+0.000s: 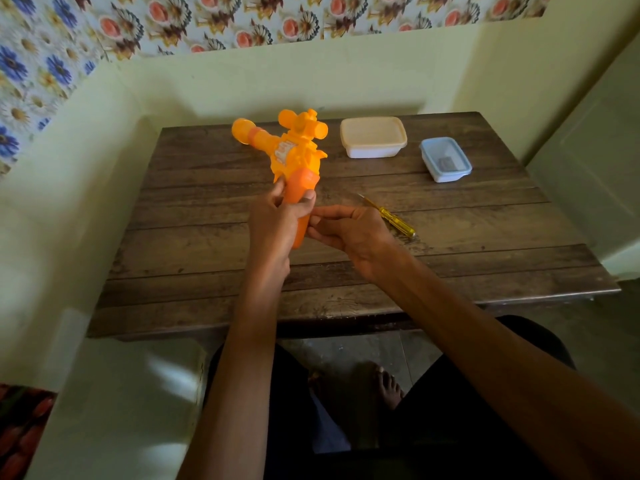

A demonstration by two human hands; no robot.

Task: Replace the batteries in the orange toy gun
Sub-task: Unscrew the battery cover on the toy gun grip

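Head view: the orange toy gun (291, 150) is held above the wooden table (207, 237), its grip clasped by the left hand (273, 220); right hand (349, 230) fingers pinch the grip's lower end. Steady support is advised; the screwdriver (391, 216) lies unused beside.

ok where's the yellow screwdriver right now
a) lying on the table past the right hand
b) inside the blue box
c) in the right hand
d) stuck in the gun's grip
a: the screwdriver lies flat on the table just beyond the right hand, which isn't gripping it.
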